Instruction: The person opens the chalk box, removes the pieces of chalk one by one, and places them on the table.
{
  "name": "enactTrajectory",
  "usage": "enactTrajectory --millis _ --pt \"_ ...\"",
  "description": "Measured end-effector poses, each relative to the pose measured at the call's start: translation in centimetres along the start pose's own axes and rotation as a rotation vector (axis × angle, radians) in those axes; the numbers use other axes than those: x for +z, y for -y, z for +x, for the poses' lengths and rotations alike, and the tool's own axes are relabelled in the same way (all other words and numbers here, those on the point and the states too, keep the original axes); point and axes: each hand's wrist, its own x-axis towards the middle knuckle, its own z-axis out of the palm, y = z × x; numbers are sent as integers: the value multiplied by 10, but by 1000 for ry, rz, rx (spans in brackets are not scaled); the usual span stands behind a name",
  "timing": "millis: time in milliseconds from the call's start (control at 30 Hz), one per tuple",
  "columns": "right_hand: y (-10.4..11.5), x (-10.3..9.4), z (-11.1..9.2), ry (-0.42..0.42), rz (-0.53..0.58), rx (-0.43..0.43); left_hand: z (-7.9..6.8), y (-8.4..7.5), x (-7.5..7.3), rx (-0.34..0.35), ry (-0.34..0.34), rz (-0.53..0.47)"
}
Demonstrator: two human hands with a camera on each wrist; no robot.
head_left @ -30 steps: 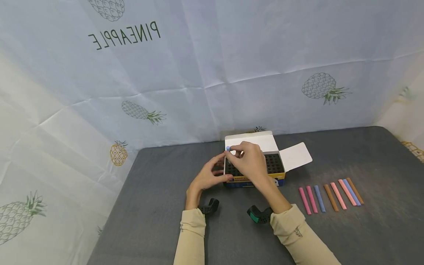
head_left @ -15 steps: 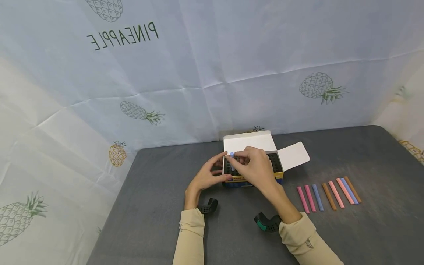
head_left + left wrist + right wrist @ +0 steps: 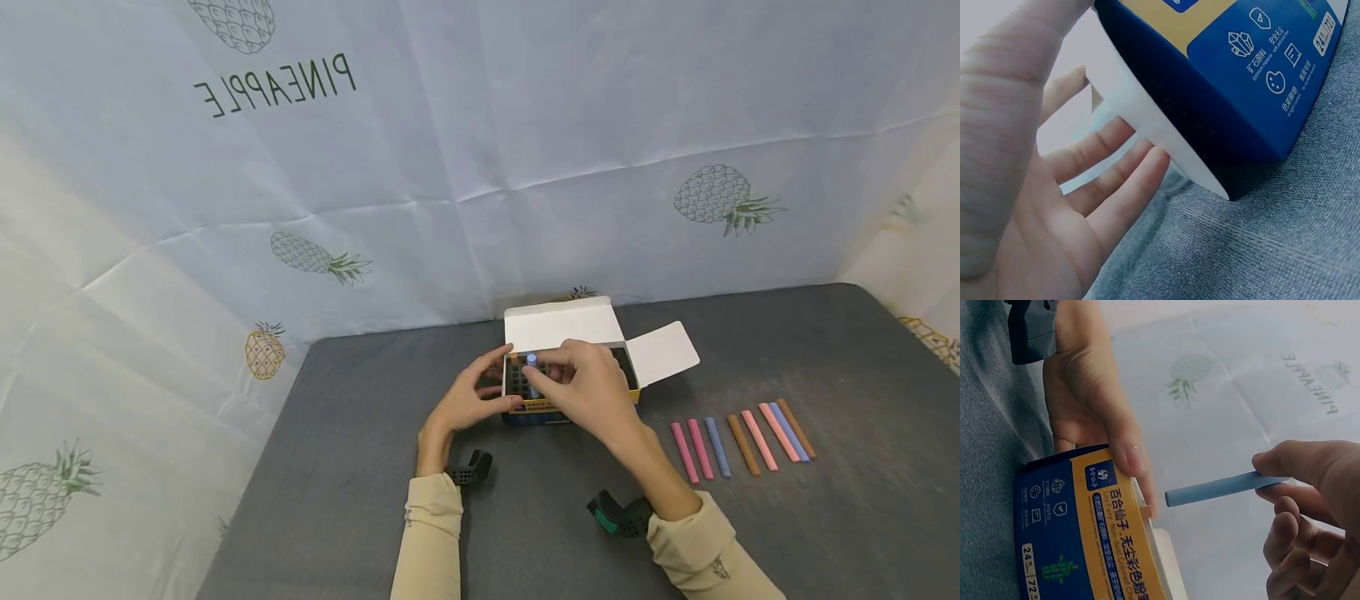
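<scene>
A chalk box (image 3: 558,407), blue and yellow with a dark holder (image 3: 517,385) full of holes, stands lid up on the table. At its left end my left hand (image 3: 467,403) steadies it, thumb on the front edge; other fingers (image 3: 1129,181) touch the white end flap (image 3: 1147,119). My right hand (image 3: 596,392) pinches a blue chalk stick (image 3: 1210,489) between thumb and index finger. That stick is upright over the holes in the head view; its lower end shows apart from the box in the right wrist view. An orange chalk stick (image 3: 1146,512) pokes out at the left corner.
Right of the box lie several chalk sticks in a loose row: pink (image 3: 701,448), blue (image 3: 718,447), brown (image 3: 743,445) and salmon (image 3: 760,440). The white lid (image 3: 562,323) leans back towards the pineapple-print cloth, and a side flap (image 3: 663,353) sticks out right.
My right hand, holding the blue chalk stick, has shifted right and a little towards me over the holder, uncovering the orange chalk end at the left corner. My left hand stays on the box.
</scene>
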Motion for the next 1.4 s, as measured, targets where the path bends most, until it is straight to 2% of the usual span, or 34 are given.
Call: enactTrajectory --millis 600,933,1400 --pt "-9 -30 -11 121 1 -85 -2 3 -1 -8 -3 9" --pt "-13 -57 -11 220 -4 -64 -1 1 -1 -14 -2 5" --pt "-32 -91 -14 227 -33 -15 0 0 -1 -22 2 8"
